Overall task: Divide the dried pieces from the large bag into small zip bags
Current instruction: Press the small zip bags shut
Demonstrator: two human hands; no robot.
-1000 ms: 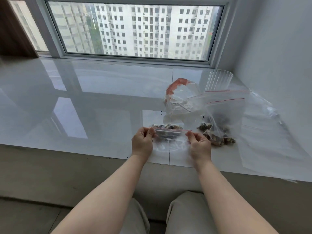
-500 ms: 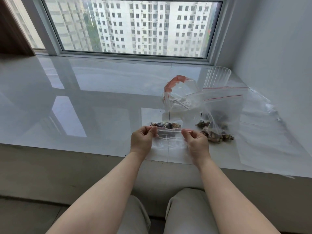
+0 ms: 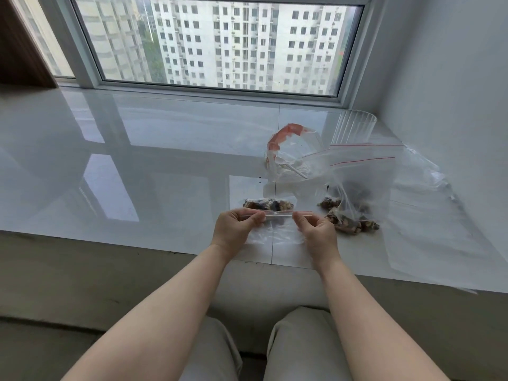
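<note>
I hold a small clear zip bag (image 3: 277,232) by its red-lined top strip above the sill's front edge. My left hand (image 3: 236,229) pinches the strip's left end, and my right hand (image 3: 316,232) pinches its right end. Just beyond my hands lies another small bag with brown dried pieces (image 3: 268,204) in it. To the right stands the large clear zip bag (image 3: 360,185), with a heap of dried pieces (image 3: 349,220) at its bottom.
The glossy white window sill (image 3: 151,174) runs wide to the left. A crumpled clear bag with an orange rim (image 3: 291,152) and a ribbed clear cup (image 3: 354,127) stand at the back right. Loose plastic sheet (image 3: 439,229) covers the right end by the wall.
My two hands have slid closer together along the small bag's zip strip. The view has shifted slightly.
</note>
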